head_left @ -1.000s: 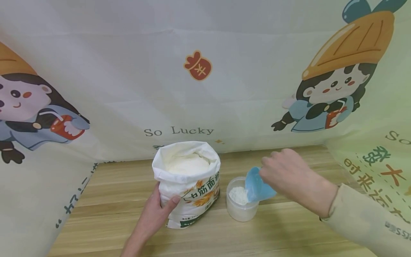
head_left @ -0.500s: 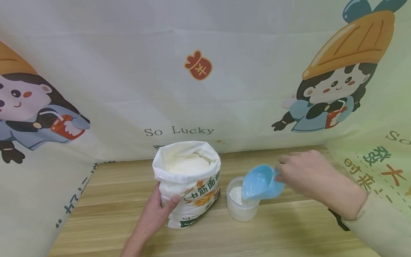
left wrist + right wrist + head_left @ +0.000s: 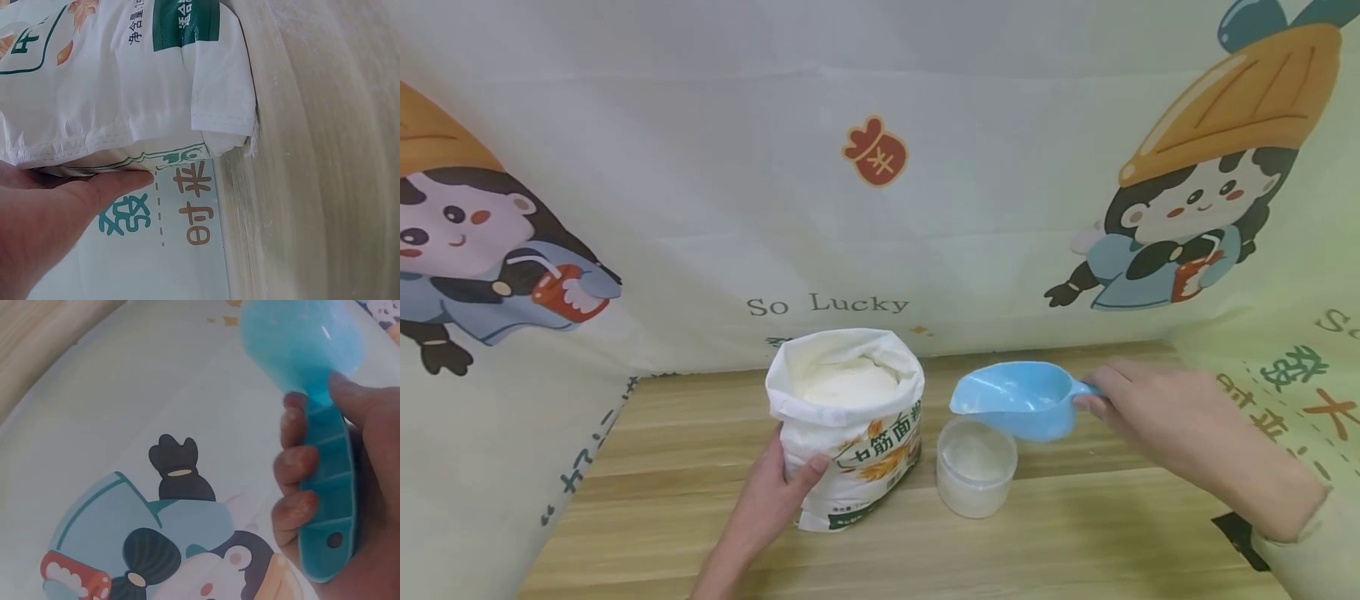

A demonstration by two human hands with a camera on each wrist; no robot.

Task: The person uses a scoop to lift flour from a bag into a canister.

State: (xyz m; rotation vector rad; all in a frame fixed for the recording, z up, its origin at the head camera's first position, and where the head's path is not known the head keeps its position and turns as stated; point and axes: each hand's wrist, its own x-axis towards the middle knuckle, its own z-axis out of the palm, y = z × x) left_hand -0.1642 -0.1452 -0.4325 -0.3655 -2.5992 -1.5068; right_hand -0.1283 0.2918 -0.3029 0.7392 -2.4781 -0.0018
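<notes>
A white paper bag of flour (image 3: 835, 442), its top rolled open, stands on the wooden table with flour (image 3: 850, 383) showing inside. My left hand (image 3: 767, 496) grips its left side, thumb on the printed front; the left wrist view shows fingers along the bag's side (image 3: 106, 94). My right hand (image 3: 1172, 425) holds a light blue scoop (image 3: 1018, 398) by its handle, fingers wrapped round it in the right wrist view (image 3: 328, 500). The scoop is held level, with flour traces in its bowl. Below it sits a round clear plastic tub (image 3: 974, 492) with flour inside.
A pale cloth backdrop (image 3: 715, 192) printed with cartoon figures and lettering rises behind the table and along both sides. The wooden tabletop (image 3: 655, 475) runs round the bag and tub.
My right hand has drawn the scoop up and to the right, turning it from tipped into the tub to level above it. My left hand stays on the bag.
</notes>
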